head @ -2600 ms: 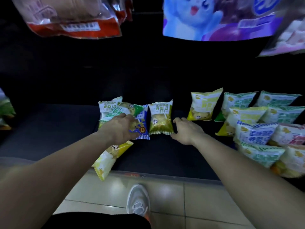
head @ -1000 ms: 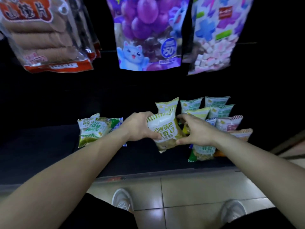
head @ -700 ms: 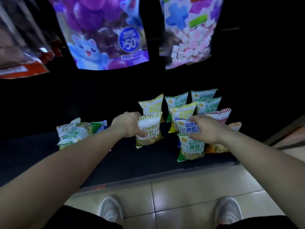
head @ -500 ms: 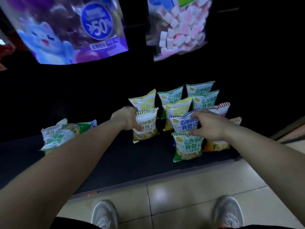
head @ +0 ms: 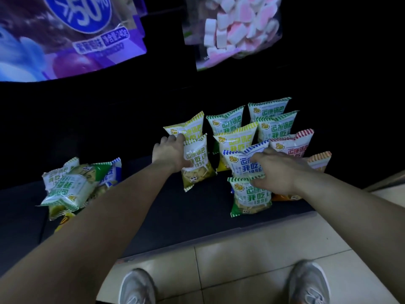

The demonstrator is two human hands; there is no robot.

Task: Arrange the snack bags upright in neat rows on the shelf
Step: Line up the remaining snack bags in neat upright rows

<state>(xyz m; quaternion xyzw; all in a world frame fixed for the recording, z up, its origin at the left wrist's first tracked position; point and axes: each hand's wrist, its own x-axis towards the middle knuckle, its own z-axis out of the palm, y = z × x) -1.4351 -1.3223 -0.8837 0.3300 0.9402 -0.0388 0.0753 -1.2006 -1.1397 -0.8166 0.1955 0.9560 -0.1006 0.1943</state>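
Nine snack bags (head: 248,196) stand upright in three rows.

On the dark shelf (head: 175,218), the left hand (head: 169,153) grips the left edge of an olive-striped snack bag (head: 197,161) standing upright, just in front of a yellow-striped bag (head: 188,127). The right hand (head: 274,170) rests on a blue-striped bag (head: 241,161), with a green-striped bag (head: 249,198) upright below it. A loose heap of bags (head: 72,185) lies well apart to the left. 2 grey shoes (head: 137,287) stand on the tiled floor (head: 230,264).
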